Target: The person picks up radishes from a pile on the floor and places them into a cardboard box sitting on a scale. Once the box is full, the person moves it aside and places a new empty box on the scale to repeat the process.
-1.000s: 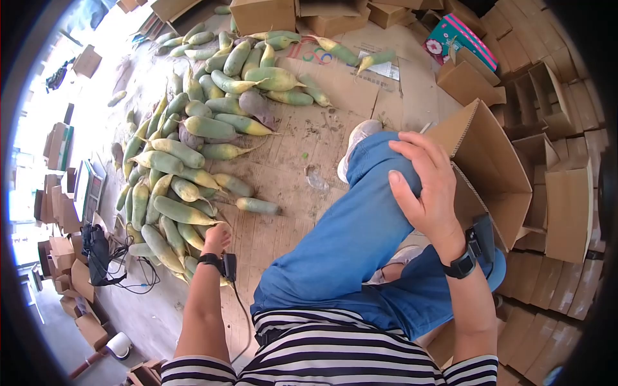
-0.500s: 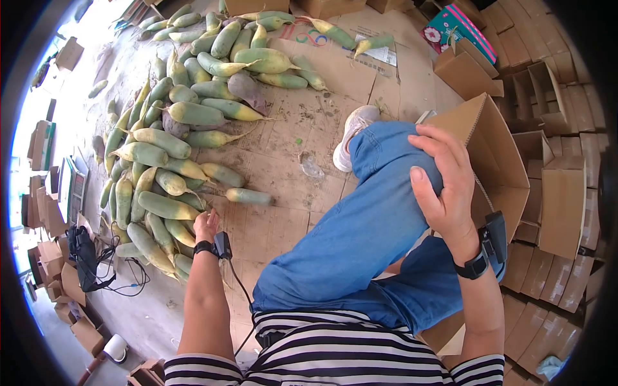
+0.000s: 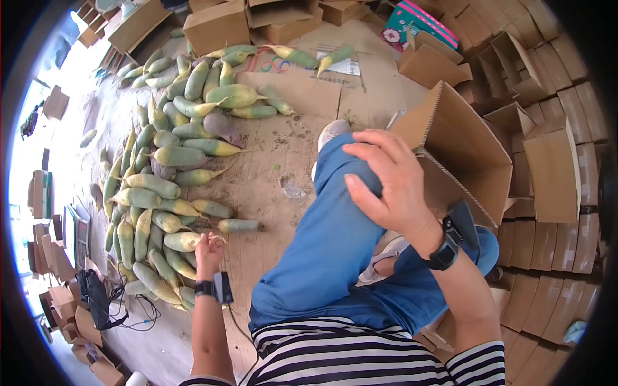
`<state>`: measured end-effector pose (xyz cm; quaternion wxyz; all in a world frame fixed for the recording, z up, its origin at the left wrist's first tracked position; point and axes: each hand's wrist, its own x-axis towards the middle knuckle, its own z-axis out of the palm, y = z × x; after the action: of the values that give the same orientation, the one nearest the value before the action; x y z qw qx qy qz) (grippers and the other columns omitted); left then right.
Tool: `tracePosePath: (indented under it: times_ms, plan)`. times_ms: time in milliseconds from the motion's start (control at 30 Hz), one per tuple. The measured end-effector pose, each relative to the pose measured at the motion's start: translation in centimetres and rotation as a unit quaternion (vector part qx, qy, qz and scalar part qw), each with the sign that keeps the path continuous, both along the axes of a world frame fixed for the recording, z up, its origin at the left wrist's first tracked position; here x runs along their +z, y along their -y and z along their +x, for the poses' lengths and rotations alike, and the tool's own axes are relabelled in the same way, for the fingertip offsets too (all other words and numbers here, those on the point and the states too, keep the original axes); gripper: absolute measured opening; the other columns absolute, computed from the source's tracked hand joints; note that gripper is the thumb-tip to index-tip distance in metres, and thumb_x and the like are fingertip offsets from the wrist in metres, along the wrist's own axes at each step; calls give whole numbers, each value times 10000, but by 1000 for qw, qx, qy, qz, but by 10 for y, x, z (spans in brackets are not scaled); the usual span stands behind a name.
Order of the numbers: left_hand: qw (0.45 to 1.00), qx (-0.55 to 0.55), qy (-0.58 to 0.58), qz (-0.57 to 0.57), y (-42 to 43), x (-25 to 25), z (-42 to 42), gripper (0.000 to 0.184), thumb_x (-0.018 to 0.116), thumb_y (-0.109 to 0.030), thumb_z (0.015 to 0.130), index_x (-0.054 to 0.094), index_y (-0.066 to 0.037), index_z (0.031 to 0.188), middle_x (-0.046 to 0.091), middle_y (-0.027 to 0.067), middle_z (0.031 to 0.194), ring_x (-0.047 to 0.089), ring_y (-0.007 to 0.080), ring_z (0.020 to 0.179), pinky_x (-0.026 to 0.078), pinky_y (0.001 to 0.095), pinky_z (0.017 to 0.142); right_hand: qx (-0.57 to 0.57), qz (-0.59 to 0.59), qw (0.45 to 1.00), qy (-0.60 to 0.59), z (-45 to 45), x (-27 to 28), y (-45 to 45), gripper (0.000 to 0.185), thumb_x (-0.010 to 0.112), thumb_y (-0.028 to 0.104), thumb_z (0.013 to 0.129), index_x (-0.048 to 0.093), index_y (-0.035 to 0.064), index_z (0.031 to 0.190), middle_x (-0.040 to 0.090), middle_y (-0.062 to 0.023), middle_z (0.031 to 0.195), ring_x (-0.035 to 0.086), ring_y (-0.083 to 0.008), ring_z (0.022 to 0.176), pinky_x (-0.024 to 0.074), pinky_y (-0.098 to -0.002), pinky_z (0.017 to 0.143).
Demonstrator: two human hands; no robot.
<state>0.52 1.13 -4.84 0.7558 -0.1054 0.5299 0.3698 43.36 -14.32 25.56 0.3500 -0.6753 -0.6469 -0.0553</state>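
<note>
My left hand (image 3: pixel 209 252) is closed round the tapered yellow end of a green radish (image 3: pixel 180 241) at the lower right edge of the radish pile (image 3: pixel 145 182). A thin root tip shows just past my fingers. Fingers apart and holding nothing, my right hand (image 3: pixel 389 183) rests on my raised knee in blue trousers (image 3: pixel 322 238). Just right of the pile, a single radish (image 3: pixel 239 225) lies on flattened cardboard. A purple radish (image 3: pixel 222 127) sits among the green ones.
An open cardboard box (image 3: pixel 460 151) stands right of my knee. More boxes (image 3: pixel 215 29) line the back and right side. A green and pink carton (image 3: pixel 418 26) is at the back. A black bag with cables (image 3: pixel 96 299) lies at the lower left.
The radish at my left hand has shifted and turned, and my fingers have closed on its tapered end. My right hand has stayed on the knee. The camera view has shifted.
</note>
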Motion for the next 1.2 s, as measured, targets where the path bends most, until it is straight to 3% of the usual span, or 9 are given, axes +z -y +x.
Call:
tracePosePath:
  times_ms: [267,333,467,633,733,833,967,1100,1200]
  plan:
    - [990,-106,-33,82,54,143,63,132,552,-226,1019,551,-117,945,572,-36,744,394,62,499,353,222,529,-3,27,1000,-7,-5,-6,-2,336,705,284,782,674,70,1038,620,-131,1115,589,-334,1043,476,-428,919]
    - [978,-138,119,100,65,172,84,176,522,-249,1035,545,-105,935,535,-45,719,384,62,486,344,213,493,-13,37,999,-3,-7,-10,-1,360,707,307,778,662,58,1034,607,-136,1101,571,-339,1043,461,-437,927]
    - [941,-237,142,193,70,242,131,204,493,-253,1046,545,-77,957,499,-25,696,377,55,480,336,214,463,-23,36,999,-3,-5,-13,7,407,701,342,802,650,52,1083,589,-155,1156,549,-349,1102,439,-443,966]
    - [753,-464,-40,465,84,320,191,247,523,-265,1029,517,-19,1049,542,57,717,375,52,474,316,209,426,-8,-21,996,-90,2,10,21,620,685,426,874,518,17,1308,554,-185,1248,523,-367,1195,409,-456,1028]
    - [709,-509,10,488,97,338,222,212,565,-206,1001,504,-21,1086,576,76,743,401,49,487,329,198,433,120,48,840,-527,0,35,34,807,675,411,932,256,-13,1477,533,-148,1315,462,-264,1306,382,-402,1081]
    - [651,-559,-29,513,117,354,253,180,635,-143,958,510,-24,1008,598,60,748,465,54,524,367,198,469,49,83,789,-606,-2,35,51,765,688,395,930,306,-6,1457,536,-120,1298,504,-213,1237,422,-354,1037]
    - [493,-571,-163,636,130,349,273,266,737,-135,892,503,-11,900,567,35,694,520,81,579,418,258,520,-16,106,670,-734,4,36,89,700,738,394,886,417,-29,1341,570,-111,1206,550,-169,1107,458,-323,977]
    - [318,-631,-133,694,148,366,291,411,828,-253,809,538,-27,991,600,93,814,607,183,602,485,303,545,-47,102,667,-737,25,33,120,638,738,380,884,459,1,1314,592,-77,1162,574,-141,1045,489,-304,913]
    - [326,-574,-122,741,139,368,302,471,838,-299,776,564,-44,1062,610,143,1047,662,262,856,529,362,734,-42,41,728,-683,76,54,153,623,719,389,889,481,4,1317,603,-72,1153,579,-140,1024,495,-304,886]
